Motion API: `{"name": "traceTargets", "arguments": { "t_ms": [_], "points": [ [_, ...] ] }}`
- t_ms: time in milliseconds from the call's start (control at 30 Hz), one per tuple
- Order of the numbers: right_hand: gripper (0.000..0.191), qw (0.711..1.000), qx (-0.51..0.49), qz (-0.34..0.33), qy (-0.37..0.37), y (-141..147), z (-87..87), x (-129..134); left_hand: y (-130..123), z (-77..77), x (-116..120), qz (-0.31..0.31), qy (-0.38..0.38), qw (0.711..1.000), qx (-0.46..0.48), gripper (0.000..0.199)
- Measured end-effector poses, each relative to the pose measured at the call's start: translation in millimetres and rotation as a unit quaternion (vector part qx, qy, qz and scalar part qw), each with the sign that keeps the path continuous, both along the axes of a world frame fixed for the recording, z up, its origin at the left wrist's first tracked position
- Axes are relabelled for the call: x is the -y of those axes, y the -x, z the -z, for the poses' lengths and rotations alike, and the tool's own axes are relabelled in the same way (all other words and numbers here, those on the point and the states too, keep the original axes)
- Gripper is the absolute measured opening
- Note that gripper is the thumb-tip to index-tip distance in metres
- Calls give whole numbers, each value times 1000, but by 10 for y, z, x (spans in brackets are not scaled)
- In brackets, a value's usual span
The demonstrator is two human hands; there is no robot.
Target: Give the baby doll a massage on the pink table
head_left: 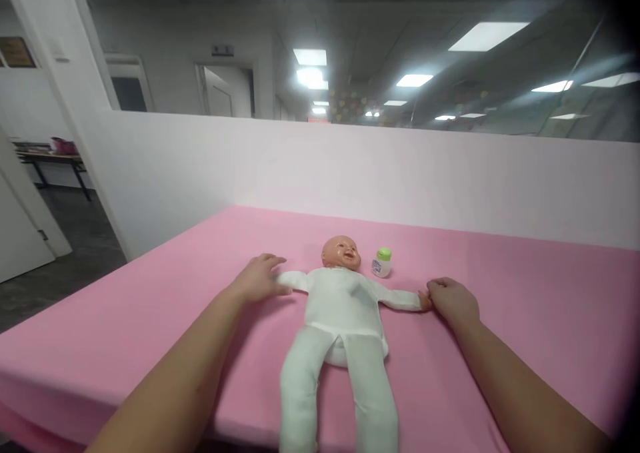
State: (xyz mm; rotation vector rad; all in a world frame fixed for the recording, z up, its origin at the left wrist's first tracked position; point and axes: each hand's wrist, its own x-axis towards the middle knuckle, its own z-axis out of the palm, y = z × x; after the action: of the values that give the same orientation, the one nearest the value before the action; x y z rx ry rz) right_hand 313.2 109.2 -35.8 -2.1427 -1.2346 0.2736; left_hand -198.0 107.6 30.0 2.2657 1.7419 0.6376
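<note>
A baby doll (pixel 345 303) with a bare plastic head and a white cloth body lies face up, its arms stretched out to both sides. My left hand (pixel 257 278) is at the end of the doll's arm on the left, fingers and thumb apart around the sleeve end; the doll's hand there is hidden. On the other side, my right hand (pixel 454 301) is closed, pinching the doll's small hand (pixel 425 301) between thumb and fingers. Beside the doll's head stands a small clear jar (pixel 381 265) with a green lid, upright and untouched.
A pink cloth (pixel 165 313) covers the table under the doll. Behind it rises a low white wall (pixel 350 166) with a glass pane above. At the left are a doorway, a white door (pixel 23 220) and a dark table (pixel 50 156) farther off.
</note>
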Motion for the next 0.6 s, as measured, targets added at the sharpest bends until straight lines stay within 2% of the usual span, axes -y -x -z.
{"name": "traceTargets", "arguments": {
  "t_ms": [100,167,233,300,367,433,500,600],
  "points": [
    [35,999,10,21,-22,39,-31,43,96,73,-36,-55,14,998,-40,116],
    [37,999,9,26,-43,90,-60,84,148,94,-61,-97,40,993,-47,113],
    [39,996,4,37,-86,152,-106,135,191,105,-79,-108,76,990,-44,85],
    [39,988,0,50,-148,231,-184,215,216,103,-76,-94,107,990,-20,54],
    [36,979,3,46,-198,342,-289,361,216,84,-52,-82,112,990,31,40],
    [35,975,17,6,-222,502,-389,609,192,56,-23,-76,82,989,101,38],
    [36,969,34,-69,-234,707,-430,972,156,31,-8,-65,48,981,179,44],
    [33,945,50,-203,-251,1031,-295,1662,97,22,-25,-51,12,961,271,70]
  ]
}}
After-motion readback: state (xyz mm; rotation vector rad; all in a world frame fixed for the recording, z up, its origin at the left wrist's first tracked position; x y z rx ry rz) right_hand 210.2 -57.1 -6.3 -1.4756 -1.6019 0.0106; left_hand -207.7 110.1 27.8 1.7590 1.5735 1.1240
